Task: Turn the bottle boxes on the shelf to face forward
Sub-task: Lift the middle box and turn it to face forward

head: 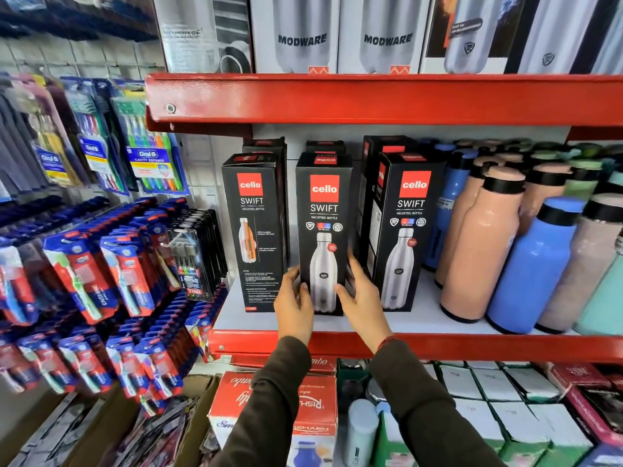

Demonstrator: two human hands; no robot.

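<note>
Three black Cello Swift bottle boxes stand in a front row on the white shelf with its red edge. The middle box shows its front with the steel bottle picture. My left hand grips its lower left side and my right hand grips its lower right side. The left box shows a panel with small text and a cutaway bottle. The right box faces forward, turned slightly. More black boxes stand behind them, mostly hidden.
Loose peach and blue bottles crowd the shelf to the right. Modware boxes fill the shelf above. Toothbrush packs hang at the left. Below are red cartons and white boxes.
</note>
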